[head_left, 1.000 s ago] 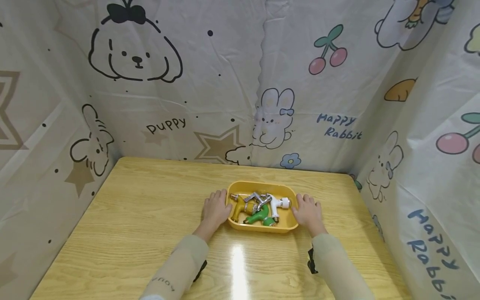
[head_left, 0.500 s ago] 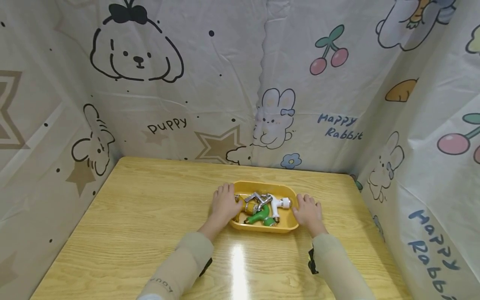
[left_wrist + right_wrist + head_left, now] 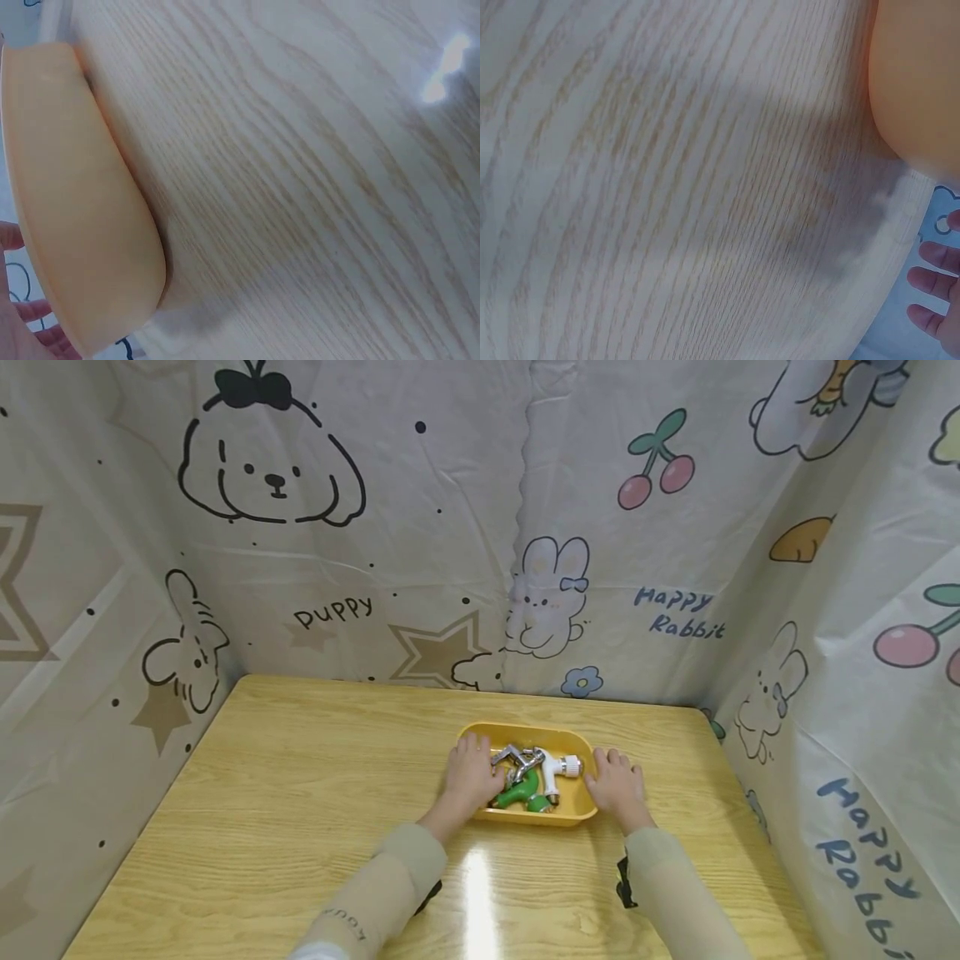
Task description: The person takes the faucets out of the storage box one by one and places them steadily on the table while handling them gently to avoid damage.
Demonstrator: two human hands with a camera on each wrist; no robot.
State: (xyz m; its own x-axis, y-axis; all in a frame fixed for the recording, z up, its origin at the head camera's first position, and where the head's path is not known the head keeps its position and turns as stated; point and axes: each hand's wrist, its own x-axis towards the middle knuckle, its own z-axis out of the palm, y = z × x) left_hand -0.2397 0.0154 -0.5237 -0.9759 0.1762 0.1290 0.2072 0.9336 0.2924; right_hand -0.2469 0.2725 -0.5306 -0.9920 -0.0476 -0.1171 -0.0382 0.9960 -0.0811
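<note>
A yellow tray (image 3: 536, 818) holds a white tap (image 3: 551, 768), a green tap (image 3: 525, 789) and chrome tap parts (image 3: 527, 763). My left hand (image 3: 471, 772) is over the tray's left end, hiding the gold tap there. In the left wrist view, its fingers (image 3: 30, 309) show beyond the tray's wall, slightly bent and spread; what lies under the palm is hidden. At the tray's right end, my right hand (image 3: 617, 785) rests against the rim. Its fingers (image 3: 934, 283) look loosely extended past the tray's end in the right wrist view.
The tray stands on a pale wooden table (image 3: 315, 777), towards its back edge. A printed cloth (image 3: 420, 527) hangs behind the table and along both sides. A bright light reflection (image 3: 478, 893) lies on the tabletop in front of the tray.
My left hand has moved right, from the tray's left rim to over its inside, covering the gold tap. The right hand and the tray have stayed put.
</note>
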